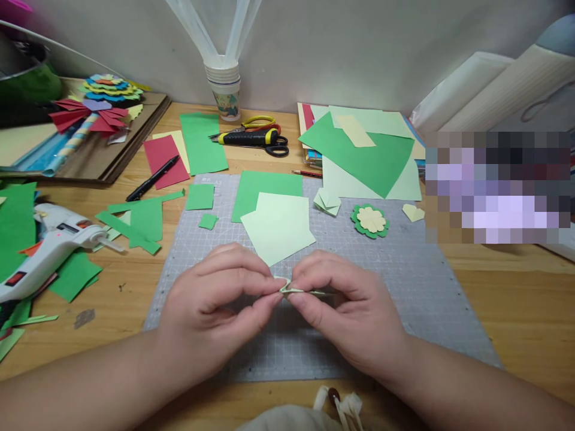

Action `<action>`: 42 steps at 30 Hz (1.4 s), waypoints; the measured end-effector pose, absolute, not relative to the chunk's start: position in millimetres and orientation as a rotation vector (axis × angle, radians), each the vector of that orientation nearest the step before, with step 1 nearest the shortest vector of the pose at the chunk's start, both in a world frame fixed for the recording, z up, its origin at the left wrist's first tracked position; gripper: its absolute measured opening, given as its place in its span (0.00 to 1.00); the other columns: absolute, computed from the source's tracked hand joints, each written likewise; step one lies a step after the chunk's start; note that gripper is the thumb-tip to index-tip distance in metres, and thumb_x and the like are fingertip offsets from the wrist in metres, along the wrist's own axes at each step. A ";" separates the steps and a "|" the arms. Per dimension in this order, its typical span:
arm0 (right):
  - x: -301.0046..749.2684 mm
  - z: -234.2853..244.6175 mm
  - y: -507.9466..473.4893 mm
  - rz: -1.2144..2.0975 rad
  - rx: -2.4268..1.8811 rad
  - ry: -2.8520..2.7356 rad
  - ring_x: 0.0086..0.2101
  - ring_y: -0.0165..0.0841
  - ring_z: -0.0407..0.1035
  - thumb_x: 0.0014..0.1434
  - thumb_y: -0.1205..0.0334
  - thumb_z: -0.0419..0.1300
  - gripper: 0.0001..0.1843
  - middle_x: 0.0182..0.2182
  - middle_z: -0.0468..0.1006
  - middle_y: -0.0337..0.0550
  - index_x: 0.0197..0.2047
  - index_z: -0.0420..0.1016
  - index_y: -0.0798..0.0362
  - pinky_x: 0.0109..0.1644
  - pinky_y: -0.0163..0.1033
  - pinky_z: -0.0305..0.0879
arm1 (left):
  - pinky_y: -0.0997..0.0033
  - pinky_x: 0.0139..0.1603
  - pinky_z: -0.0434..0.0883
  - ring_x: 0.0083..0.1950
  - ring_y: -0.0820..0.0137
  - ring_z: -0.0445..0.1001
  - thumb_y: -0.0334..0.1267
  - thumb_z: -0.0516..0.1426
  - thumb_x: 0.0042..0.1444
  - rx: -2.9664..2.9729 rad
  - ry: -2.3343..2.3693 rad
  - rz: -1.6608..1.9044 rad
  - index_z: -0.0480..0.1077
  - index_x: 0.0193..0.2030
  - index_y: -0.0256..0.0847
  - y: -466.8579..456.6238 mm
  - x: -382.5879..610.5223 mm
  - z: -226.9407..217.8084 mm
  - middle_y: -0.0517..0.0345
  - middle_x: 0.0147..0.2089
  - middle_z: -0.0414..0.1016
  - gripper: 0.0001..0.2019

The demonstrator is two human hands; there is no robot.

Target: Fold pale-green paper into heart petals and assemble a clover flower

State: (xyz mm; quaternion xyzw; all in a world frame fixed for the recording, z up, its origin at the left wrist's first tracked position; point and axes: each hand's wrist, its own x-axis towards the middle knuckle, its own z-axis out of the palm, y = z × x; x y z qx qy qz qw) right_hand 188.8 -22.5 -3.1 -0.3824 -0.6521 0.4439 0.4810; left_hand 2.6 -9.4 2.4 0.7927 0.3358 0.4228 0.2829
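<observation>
Between the fingertips of both hands is a small folded piece of pale green paper (286, 288), seen mostly edge-on. My left hand (220, 305) pinches its left end. Thumb and fingers of my right hand (344, 302) press on the right part, and a thin edge of paper sticks out beneath them. Just beyond the hands, light green paper sheets (281, 224) overlap a darker green sheet (251, 188) on the grey cutting mat (404, 317). Farther right lie a folded pale green paper (327, 202), a green and cream paper flower (370, 220) and a cream paper heart (412, 212).
At left sit a glue gun (58, 239) and green paper scraps (146, 221). A black pen (153, 178), a utility knife (247, 138) and scissors (278, 146) lie behind. Stacked paper cups (226, 99) stand near the wall, left of a paper pile (368, 155).
</observation>
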 end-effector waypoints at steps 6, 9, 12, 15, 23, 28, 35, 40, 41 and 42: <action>190.4 -3.8 -24.3 1.026 -1.029 -1.645 0.43 0.35 0.70 0.55 0.67 0.63 0.07 0.39 0.76 0.43 0.39 0.74 0.49 0.51 0.44 0.64 | 0.64 0.35 0.69 0.33 0.68 0.74 0.23 0.59 0.51 2.333 0.941 1.082 0.73 0.40 0.45 -9.7 1.1 13.0 0.58 0.31 0.76 0.13; 193.6 -7.6 -23.0 0.962 -1.145 -1.429 0.56 0.38 0.60 0.55 0.63 0.64 0.18 0.53 0.68 0.44 0.49 0.68 0.45 0.60 0.45 0.56 | 0.62 0.37 0.68 0.35 0.67 0.74 0.25 0.60 0.50 2.425 1.056 1.124 0.72 0.41 0.48 -11.2 -3.2 17.5 0.59 0.33 0.77 0.14; 195.9 -9.7 -20.1 1.197 -1.188 -1.071 0.41 0.34 0.69 0.61 0.55 0.58 0.07 0.37 0.73 0.41 0.34 0.70 0.49 0.42 0.38 0.66 | 0.60 0.39 0.67 0.35 0.65 0.74 0.28 0.62 0.50 2.570 1.179 1.146 0.71 0.42 0.53 -12.6 -7.9 21.5 0.62 0.34 0.79 0.16; 192.8 -8.6 -20.9 1.842 -1.034 -0.879 0.25 0.32 0.70 0.62 0.44 0.52 0.25 0.24 0.71 0.41 0.22 0.66 0.53 0.25 0.35 0.63 | 0.59 0.39 0.65 0.35 0.64 0.74 0.30 0.62 0.50 2.690 1.235 1.123 0.72 0.41 0.54 -12.8 -10.3 23.3 0.63 0.34 0.80 0.14; 178.2 -8.2 -30.1 2.081 -0.784 -0.728 0.38 0.37 0.75 0.60 0.51 0.59 0.14 0.33 0.81 0.45 0.34 0.76 0.54 0.47 0.46 0.69 | 0.61 0.41 0.63 0.37 0.65 0.74 0.31 0.64 0.50 2.984 1.002 1.100 0.75 0.41 0.49 -14.3 -13.7 8.4 0.62 0.35 0.81 0.12; 181.1 -11.7 -24.8 1.984 -0.843 -0.876 0.40 0.38 0.75 0.60 0.49 0.58 0.16 0.32 0.81 0.43 0.33 0.78 0.52 0.50 0.46 0.69 | 0.59 0.43 0.63 0.41 0.63 0.73 0.32 0.61 0.54 2.760 1.084 1.007 0.74 0.43 0.54 -13.8 -7.8 7.2 0.62 0.38 0.80 0.12; 186.8 -12.1 -24.5 1.811 -1.041 -1.150 0.36 0.37 0.75 0.63 0.51 0.55 0.16 0.30 0.80 0.42 0.32 0.80 0.50 0.49 0.45 0.69 | 0.68 0.39 0.70 0.40 0.69 0.70 0.30 0.60 0.54 1.865 1.150 1.083 0.69 0.42 0.45 -5.7 3.1 -2.3 0.58 0.40 0.69 0.10; 188.3 -11.5 -23.2 1.751 -1.038 -1.140 0.37 0.36 0.75 0.64 0.54 0.54 0.16 0.30 0.80 0.40 0.31 0.79 0.48 0.49 0.43 0.69 | 0.74 0.32 0.73 0.32 0.74 0.71 0.32 0.64 0.51 1.338 0.997 1.019 0.67 0.36 0.44 -2.9 8.7 -5.5 0.62 0.35 0.68 0.09; 188.4 -11.6 -22.7 1.759 -1.034 -1.116 0.36 0.36 0.75 0.64 0.55 0.54 0.15 0.29 0.80 0.40 0.31 0.79 0.48 0.48 0.43 0.69 | 0.74 0.33 0.74 0.32 0.74 0.71 0.32 0.64 0.51 1.302 0.963 1.004 0.68 0.33 0.43 -2.2 9.6 -4.6 0.62 0.33 0.68 0.08; 188.4 -11.6 -22.3 1.766 -1.033 -1.091 0.35 0.36 0.75 0.64 0.55 0.54 0.15 0.28 0.80 0.40 0.30 0.79 0.48 0.47 0.43 0.70 | 0.74 0.33 0.74 0.32 0.74 0.72 0.32 0.63 0.51 1.281 0.939 0.984 0.68 0.31 0.42 -1.5 10.4 -3.5 0.62 0.32 0.69 0.07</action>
